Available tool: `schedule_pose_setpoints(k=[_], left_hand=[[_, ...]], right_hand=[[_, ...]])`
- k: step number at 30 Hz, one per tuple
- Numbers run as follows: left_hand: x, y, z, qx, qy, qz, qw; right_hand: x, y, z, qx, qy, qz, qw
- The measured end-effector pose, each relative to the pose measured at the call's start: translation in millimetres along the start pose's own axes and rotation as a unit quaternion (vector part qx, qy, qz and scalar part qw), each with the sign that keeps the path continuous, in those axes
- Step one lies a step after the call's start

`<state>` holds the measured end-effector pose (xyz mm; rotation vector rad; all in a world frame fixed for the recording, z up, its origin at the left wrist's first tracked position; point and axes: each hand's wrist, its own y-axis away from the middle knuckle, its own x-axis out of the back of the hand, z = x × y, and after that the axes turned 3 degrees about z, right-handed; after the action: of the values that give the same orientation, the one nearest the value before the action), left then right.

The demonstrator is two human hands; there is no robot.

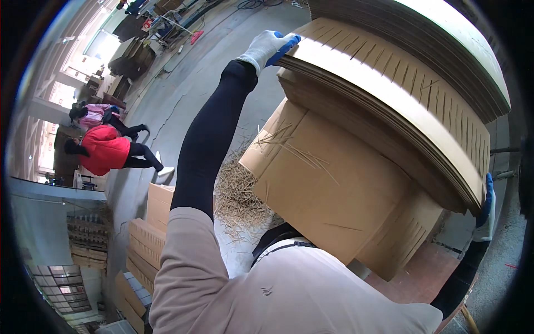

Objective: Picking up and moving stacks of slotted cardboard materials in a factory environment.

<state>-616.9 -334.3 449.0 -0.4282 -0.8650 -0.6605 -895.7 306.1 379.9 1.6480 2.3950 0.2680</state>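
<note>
My left hand (267, 47), in a white and blue glove, grips the far end of a thick bundle of slotted brown cardboard sheets (389, 111). My right hand (485, 209), gloved the same way, holds the bundle's near end at the right rim of the view. The bundle is lifted between both hands in front of my chest. Under it lie wider flat cardboard sheets (322, 183). Above it sits a further tall stack of cardboard (445, 50).
A heap of thin cardboard trimmings (239, 197) lies on the concrete floor (183, 94). Lower left stand stacks of flat cardboard (147, 245). Two people, one in a red jacket (103, 150) and one in pink (92, 114), bend over at the left.
</note>
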Motion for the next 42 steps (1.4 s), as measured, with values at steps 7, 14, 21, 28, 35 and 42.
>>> schedule_pose_setpoints(k=[7,14,21,28,35,42], left_hand=[[3.8,-16.6,-10.7,-0.013,0.172,0.036,0.984],[-25.9,6.8,-13.2,0.062,0.706,0.003,0.705],[-112.9,52.8,33.9,0.141,0.728,0.134,0.657],[-130.2,67.3,63.5,0.223,0.711,0.159,0.648],[-111.9,113.6,52.2,0.104,0.778,0.165,0.597],[-16.0,154.5,33.4,-0.010,0.793,0.226,0.565]], right_hand=[[30.5,-15.9,1.7,0.041,0.039,-0.053,0.997],[39.5,-8.9,11.2,0.247,0.237,-0.018,0.939],[29.2,-13.1,5.4,0.124,0.152,0.037,0.980],[10.4,0.4,-9.3,0.236,0.291,-0.007,0.927],[21.7,47.8,-8.3,0.212,0.266,0.012,0.940],[5.4,127.8,45.2,0.290,0.092,0.099,0.948]])
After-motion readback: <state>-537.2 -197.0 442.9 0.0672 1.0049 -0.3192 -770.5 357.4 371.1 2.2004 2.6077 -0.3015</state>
